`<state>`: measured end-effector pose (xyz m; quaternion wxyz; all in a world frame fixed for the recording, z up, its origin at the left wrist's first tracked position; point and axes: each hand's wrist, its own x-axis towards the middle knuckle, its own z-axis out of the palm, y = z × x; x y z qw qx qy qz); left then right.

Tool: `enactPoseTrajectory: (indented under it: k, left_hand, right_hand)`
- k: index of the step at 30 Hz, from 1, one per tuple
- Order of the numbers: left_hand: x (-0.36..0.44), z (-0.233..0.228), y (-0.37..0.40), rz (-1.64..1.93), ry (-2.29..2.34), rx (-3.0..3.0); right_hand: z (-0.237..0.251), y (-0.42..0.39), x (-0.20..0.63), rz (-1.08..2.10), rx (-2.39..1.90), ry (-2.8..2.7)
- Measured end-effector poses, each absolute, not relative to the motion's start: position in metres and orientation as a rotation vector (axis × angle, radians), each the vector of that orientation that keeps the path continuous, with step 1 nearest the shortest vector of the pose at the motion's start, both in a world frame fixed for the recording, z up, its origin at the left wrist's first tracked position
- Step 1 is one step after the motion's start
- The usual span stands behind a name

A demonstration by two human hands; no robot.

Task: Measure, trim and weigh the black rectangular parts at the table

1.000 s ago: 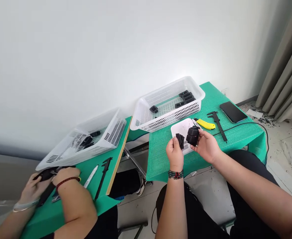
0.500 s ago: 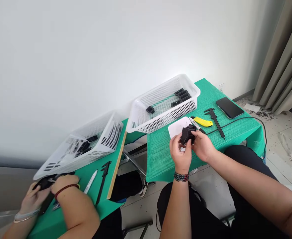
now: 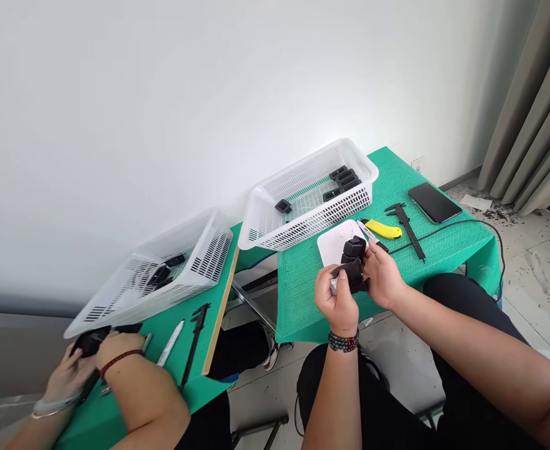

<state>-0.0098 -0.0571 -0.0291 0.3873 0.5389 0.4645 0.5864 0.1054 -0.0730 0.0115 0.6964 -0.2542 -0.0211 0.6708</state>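
Just right of the frame's centre, both hands meet over the near edge of the green worktop (image 3: 303, 294): the left hand (image 3: 335, 300) is closed around the lower end of a black plastic part (image 3: 354, 267), and the right hand (image 3: 382, 275) grips its upper end, so the piece sits between them, above the white tray (image 3: 334, 244) and partly over the gap to the floor. The main risk, as I judge it, is a slip: the part is held off the worktop's edge, and if either hand loosens while the two pieces are pressed or twisted, it could drop past the knees to the floor rather than into the tray. Uneven force could also pinch a finger or snap a clip. Just beyond lie a yellow knife (image 3: 384, 229), a black caliper (image 3: 409, 226) and a cable (image 3: 448, 231); a jerking elbow could sweep them, or the phone (image 3: 434, 202), off the right side. The white basket (image 3: 310, 194) stands behind, well clear. At lower left a co-worker's hands (image 3: 101, 356) hold a dark part at a separate worktop
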Motion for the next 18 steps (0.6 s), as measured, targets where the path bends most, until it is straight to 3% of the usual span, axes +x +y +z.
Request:
enactPoseTrajectory:
  k: [11,18]
  left_hand:
    - [-0.020,-0.032,-0.041,1.634,1.239,1.857]
    - [-0.019,-0.024,-0.041,1.499,1.148,2.338]
  right_hand:
    - [0.011,-0.073,0.109,1.508,-0.599,-0.033]
    - [0.014,-0.079,0.109,1.552,-0.589,-0.119]
